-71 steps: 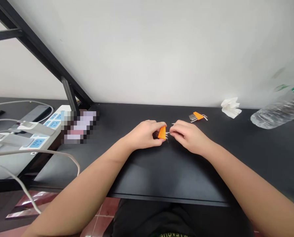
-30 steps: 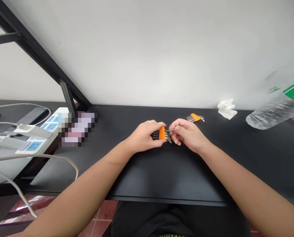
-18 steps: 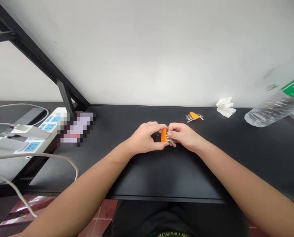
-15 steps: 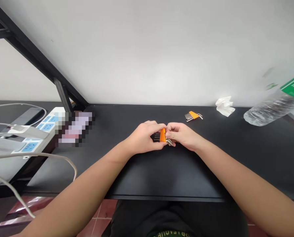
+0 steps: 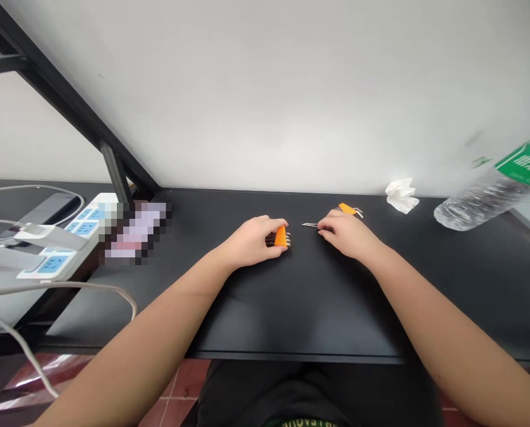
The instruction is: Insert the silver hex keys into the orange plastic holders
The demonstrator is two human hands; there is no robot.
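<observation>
Between the thumb and fingers of my left hand (image 5: 254, 242) is an orange hex key holder (image 5: 281, 237), with several metal keys showing on its right side. My right hand (image 5: 350, 234) pinches a thin silver hex key (image 5: 310, 225), whose straight end points left toward the holder, a small gap away from it. Just behind my right hand lies a second orange hex key set (image 5: 347, 209), partly covered by the fingers, its bent key ends showing on the right.
On the right of the black desk (image 5: 265, 320) lie a crumpled white tissue (image 5: 401, 196) and a clear plastic bottle (image 5: 473, 204) with a green label. At left are a power strip (image 5: 84, 228), white cables (image 5: 91, 286) and a black metal frame (image 5: 69, 98).
My hands have moved apart. The right one has drawn a single hex key away from the holder to the right; the left one, still gripping the holder, has shifted slightly left.
</observation>
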